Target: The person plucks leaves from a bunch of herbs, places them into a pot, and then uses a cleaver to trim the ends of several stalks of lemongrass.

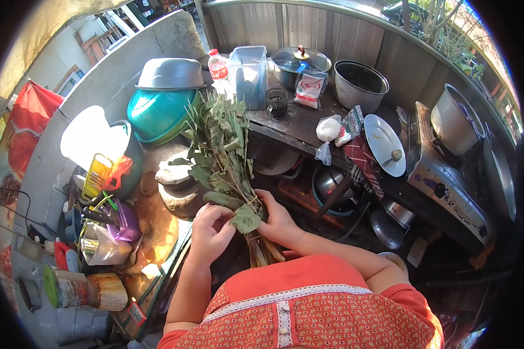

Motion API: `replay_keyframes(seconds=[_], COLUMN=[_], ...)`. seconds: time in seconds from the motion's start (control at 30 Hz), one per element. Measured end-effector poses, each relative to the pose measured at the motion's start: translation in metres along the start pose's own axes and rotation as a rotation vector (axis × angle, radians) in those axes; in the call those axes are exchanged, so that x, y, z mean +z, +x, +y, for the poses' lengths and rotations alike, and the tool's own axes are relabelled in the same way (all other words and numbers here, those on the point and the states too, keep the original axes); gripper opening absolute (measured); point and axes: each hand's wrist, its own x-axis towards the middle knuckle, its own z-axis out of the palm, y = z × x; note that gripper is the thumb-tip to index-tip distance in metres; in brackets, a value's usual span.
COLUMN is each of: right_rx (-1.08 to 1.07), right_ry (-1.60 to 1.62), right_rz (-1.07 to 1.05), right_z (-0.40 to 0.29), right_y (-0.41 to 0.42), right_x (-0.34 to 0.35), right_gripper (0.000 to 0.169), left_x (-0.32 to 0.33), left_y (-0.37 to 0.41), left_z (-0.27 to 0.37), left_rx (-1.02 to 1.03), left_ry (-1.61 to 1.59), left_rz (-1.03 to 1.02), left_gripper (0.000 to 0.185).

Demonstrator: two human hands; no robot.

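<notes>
A bundle of leafy stems (220, 152) stands upright in front of my chest, its leaves limp and partly curled. My right hand (281, 220) grips the bundle's right side low down, near a tie around the stems. The bare stem ends (260, 253) point down towards my red patterned top. On the left side, my left hand (212, 231) pinches the edge of a broad green leaf (246, 219) between thumb and fingers. Just beyond my left hand is a round, soot-marked clay stove or pot (181, 198).
A green basin (159, 115) under a metal bowl (171, 73) stands back left. The dark shelf (284, 126) holds a clear plastic container (248, 78), a lidded pot (288, 72) and a white plate (382, 139). To the right is a gas stove (445, 187) with a pot (454, 120). A knife handle (97, 215) lies left.
</notes>
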Motion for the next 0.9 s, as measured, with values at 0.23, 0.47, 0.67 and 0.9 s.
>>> replay_keyframes(seconds=[0.23,0.47,0.67,0.9], right_rx=[-0.096,-0.071,0.006,0.154], right_ry=[-0.091,-0.102,-0.043,0.417], right_rz=[-0.035,-0.043,-0.092,-0.677], right_z=[0.004,0.006,0.025,0.027], right_y=[0.004,0.011,0.015,0.018], right_x=[0.008,0.014,0.017,-0.023], right_gripper=[0.065,0.057,0.061,0.073], left_x=[0.000,0.012,0.028,0.043], left_y=[-0.003,-0.007,-0.022,-0.046], left_z=[0.018,0.029,0.025,0.013], left_rx=[-0.381,0.198,0.353,0.215], left_ry=[-0.992,0.011,0.221,0.285], left_rz=[0.203,0.101,0.044,0.010], left_gripper=[0.011,0.015,0.024,0.044])
